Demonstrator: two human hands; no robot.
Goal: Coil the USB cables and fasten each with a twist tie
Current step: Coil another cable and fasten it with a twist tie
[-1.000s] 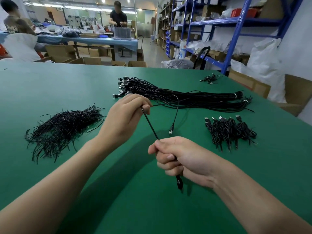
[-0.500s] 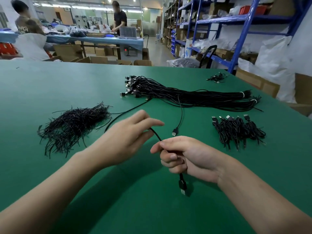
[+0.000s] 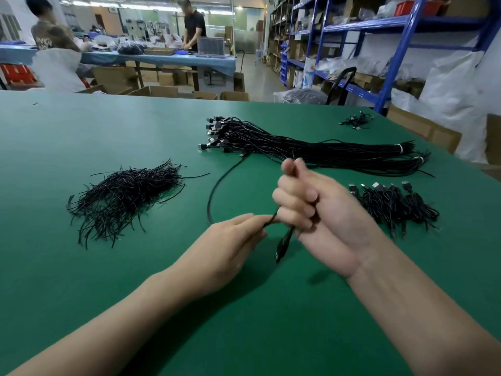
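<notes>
At a green table [image 3: 81, 137], your right hand [image 3: 322, 213] faces palm-up toward you, its fingers [image 3: 295, 202] curled tight round a black cable [image 3: 214, 196], thumb and forefinger pressed together above the fist. Your left hand [image 3: 230, 248] meets it from 8 o'clock, thumb and forefinger tips [image 3: 254, 219] closed in a pinch on the same cable just beside the right fist; the other left fingers lie folded under. A plug [image 3: 283, 244] hangs from the bottom of the right fist, clear of the table. From the pinch the cable swings out in a wide arc on the table toward 11 o'clock, its far end lying by a long bundle [image 3: 311, 147] of uncoiled cables, which stretches from 12 to 2 o'clock and is banded with white at its right end.

A loose heap of twist ties [image 3: 122, 196] sits at 9 o'clock, well apart from your hands. At 3 o'clock lies a pile of coiled cables [image 3: 393, 206], plugs pointing away from you. A smaller heap [image 3: 355, 120] rests near the table's far edge at 1 o'clock.

Beyond the table stand open cardboard boxes [image 3: 157, 90]; what they hold cannot be told.
</notes>
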